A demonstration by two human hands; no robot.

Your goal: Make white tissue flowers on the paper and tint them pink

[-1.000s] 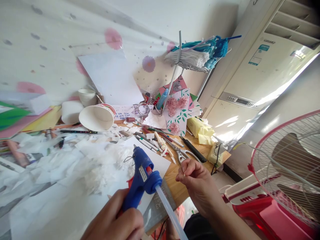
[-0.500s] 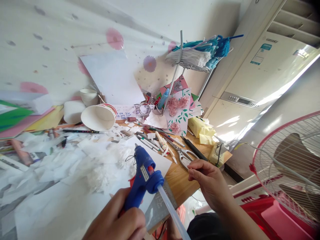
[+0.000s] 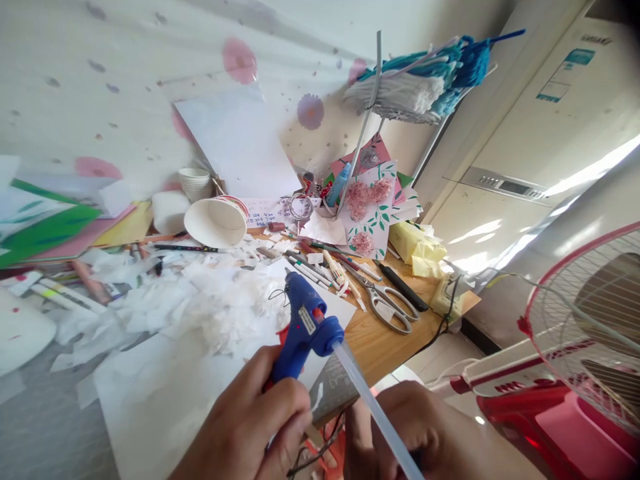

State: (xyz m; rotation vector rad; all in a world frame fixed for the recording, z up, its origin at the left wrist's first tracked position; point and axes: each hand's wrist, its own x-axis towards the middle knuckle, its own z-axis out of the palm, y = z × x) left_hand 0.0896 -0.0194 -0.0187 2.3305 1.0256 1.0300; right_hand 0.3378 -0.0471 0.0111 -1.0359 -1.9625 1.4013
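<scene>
My left hand (image 3: pixel 250 420) is wrapped round the handle of a blue glue gun (image 3: pixel 303 310), whose nozzle points away from me over the table. From the gun's rear a long translucent glue stick (image 3: pixel 373 400) runs down toward me. My right hand (image 3: pixel 420 420) is low, beside and partly behind the stick, beyond the table edge. Its fingers are curled; whatever they hold is hidden. A dark cord (image 3: pixel 325 450) hangs below the left hand. White paper (image 3: pixel 165 393) and a heap of white scraps (image 3: pixel 235 310) lie left of the gun.
Scissors (image 3: pixel 387 303) and a black stick-like tool (image 3: pixel 403 287) lie toward the table's right side, near several pens. A paper cup (image 3: pixel 217 223) rests on its side at the back. To the right stand a caged fan (image 3: pixel 590 320) and a power strip (image 3: pixel 447 298).
My right hand has dropped from beside the scissors to below the table edge, its fingers now curled. The view has shifted slightly; the left hand still holds the glue gun.
</scene>
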